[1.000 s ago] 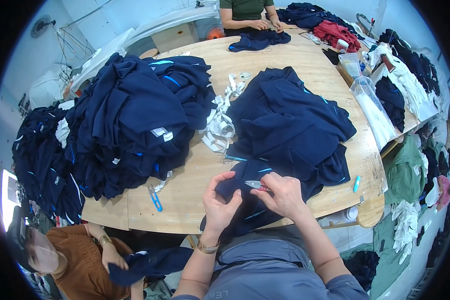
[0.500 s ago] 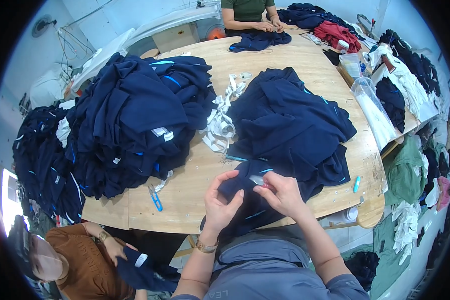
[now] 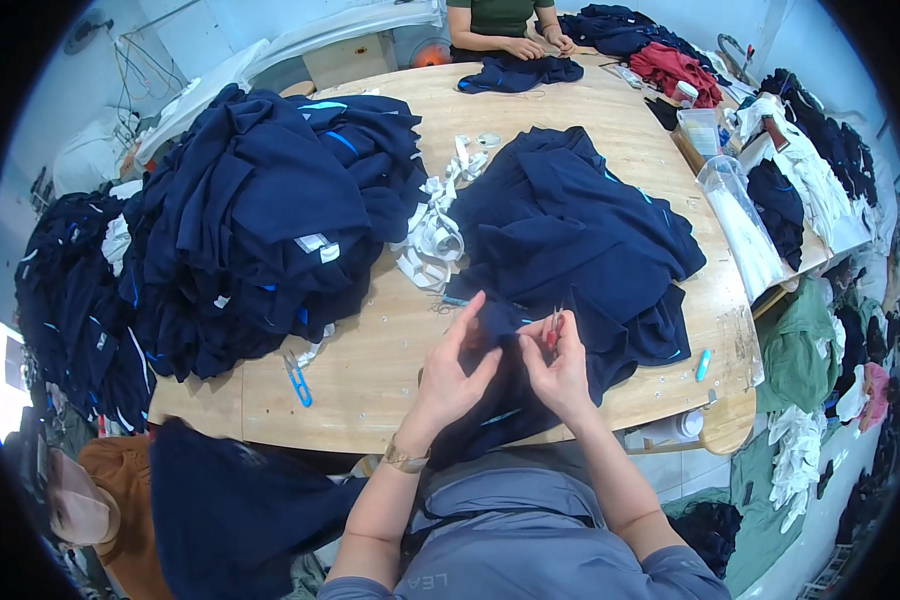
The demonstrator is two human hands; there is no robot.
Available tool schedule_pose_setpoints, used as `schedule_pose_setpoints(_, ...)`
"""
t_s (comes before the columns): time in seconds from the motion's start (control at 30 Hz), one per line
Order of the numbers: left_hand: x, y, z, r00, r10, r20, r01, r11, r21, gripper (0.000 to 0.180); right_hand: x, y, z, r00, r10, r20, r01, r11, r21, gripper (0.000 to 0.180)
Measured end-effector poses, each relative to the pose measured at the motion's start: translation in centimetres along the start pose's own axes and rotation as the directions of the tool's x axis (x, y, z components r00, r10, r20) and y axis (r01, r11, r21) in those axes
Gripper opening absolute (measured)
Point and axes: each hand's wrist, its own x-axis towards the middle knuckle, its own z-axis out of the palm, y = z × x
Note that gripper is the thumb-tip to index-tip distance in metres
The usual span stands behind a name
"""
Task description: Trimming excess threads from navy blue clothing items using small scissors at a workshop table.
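Observation:
A navy garment (image 3: pixel 498 322) is raised between my two hands above the table's near edge, with more of its cloth hanging down toward my lap. My left hand (image 3: pixel 455 378) is curved around its left side, thumb and index finger spread apart against the cloth; its other fingers are mostly hidden. In my right hand (image 3: pixel 558 368) is a small pair of red-handled thread snips (image 3: pixel 552 336), blades pointing up. That hand's thumb and fingertip also meet at the cloth's edge. A pile of navy garments (image 3: pixel 580 240) lies just beyond my hands.
A taller navy heap (image 3: pixel 260 190) fills the table's left. White tape strips (image 3: pixel 432 235) lie between the piles. Blue-handled snips (image 3: pixel 298 382) and a turquoise marker-like stick (image 3: pixel 703 365) rest near the edge. One co-worker (image 3: pixel 120 500) handles navy cloth at lower left; another (image 3: pixel 500 30) works across the table.
My right hand has turned so the snips point up, and its fingertips have come to the cloth, which is lifted between my hands. At lower left the co-worker has swung a navy garment up.

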Motion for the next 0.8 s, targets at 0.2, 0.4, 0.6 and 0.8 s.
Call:
schedule_pose_setpoints(0.2,0.3,-2.4,0.0,0.989,0.103,-0.104,-0.071,0.960,0.272,0.042,0.3,0.3,0.0,0.995,-0.006,0.102,-0.030,0.935,0.353,0.030)
schedule_pose_setpoints(0.4,0.3,-1.3,0.3,0.985,0.057,-0.161,-0.029,0.985,0.170,0.031,-0.7,0.4,1.3,0.990,-0.115,0.087,0.122,0.990,-0.075,0.042)
schedule_pose_setpoints(0.6,1.2,-0.5,-2.1,0.999,-0.054,0.004,0.049,0.936,0.350,0.018,0.2,2.3,0.8,0.999,0.007,0.052,-0.011,0.997,0.080,0.024)
schedule_pose_setpoints(0.8,3.0,-1.1,-6.0,0.862,-0.382,0.333,0.450,0.880,-0.155,0.032,1.0,1.8,-1.4,0.878,0.186,0.441,-0.467,0.534,0.705,0.028)
